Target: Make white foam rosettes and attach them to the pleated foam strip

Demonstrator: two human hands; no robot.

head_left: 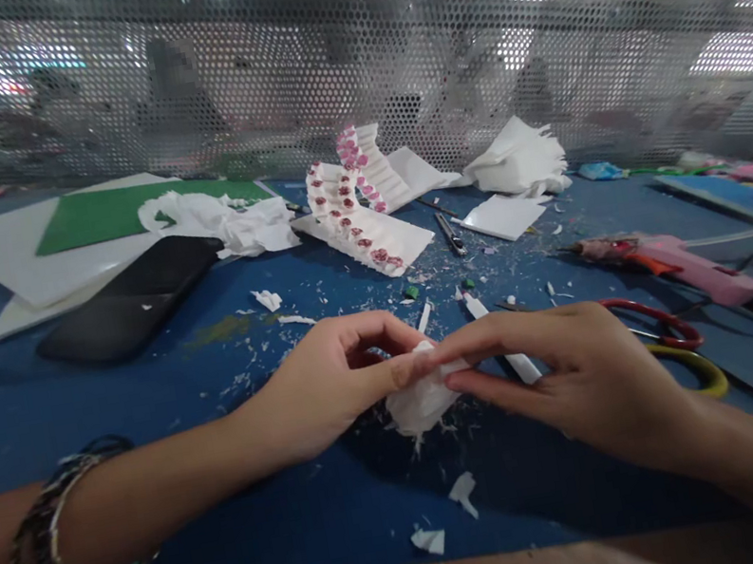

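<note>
Both hands meet over a small white piece of crumpled, paper-like material (421,407) at the front middle of the table. My left hand (325,382) pinches its top edge between thumb and fingers. From the other side, my right hand (570,365) pinches the same piece with thumb and forefinger. Fingers cover part of its upper edge, and thin shreds hang from its lower end. Behind my right hand lies a white strip-shaped tool or stick (522,367). Beside that hand are scissors with a red and a yellow handle loop (706,376).
A pink glue gun (698,267) with its cord lies at right. Folded white strips with pink and dark red dots (357,227), a cutter knife (450,234) and white paper sheets (515,161) lie behind. A black phone-like case (131,302) and green sheet (95,218) are at left.
</note>
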